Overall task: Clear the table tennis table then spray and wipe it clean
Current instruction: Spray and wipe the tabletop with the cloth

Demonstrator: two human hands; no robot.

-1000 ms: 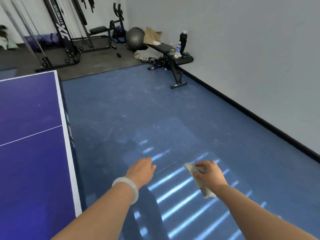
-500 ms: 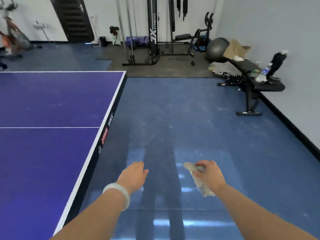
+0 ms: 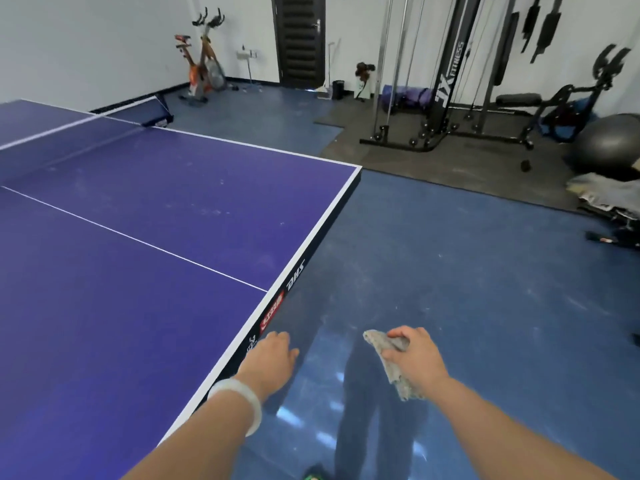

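From the head view, the purple table tennis bench with white border lines [image 3: 145, 237] fills the left of the frame, its top bare of bats or balls in the part shown, with pale smudges and dust marks across the surface that suggest the wiping is yet to be done here. The right hand [image 3: 414, 358] hangs over the blue floor [image 3: 467, 271], well off the bench's end edge, its fingers [image 3: 398, 336] curled round a crumpled grey-brown cloth [image 3: 398, 379] that droops below the palm, bunched up probably so it is ready to press flat on the top. The left hand [image 3: 272, 363], with a pale translucent bangle [image 3: 239, 403] at the wrist, hovers just beside the bench's dark end rail, fingers relaxed and holding nothing; whether it touches the rail I cannot tell. No spray bottle shows. The rail carries white "DHS" lettering beside a red logo too blurred to read, and the black cable-machine column [image 3: 450, 74] at the back wall reads "JX FITNESS".
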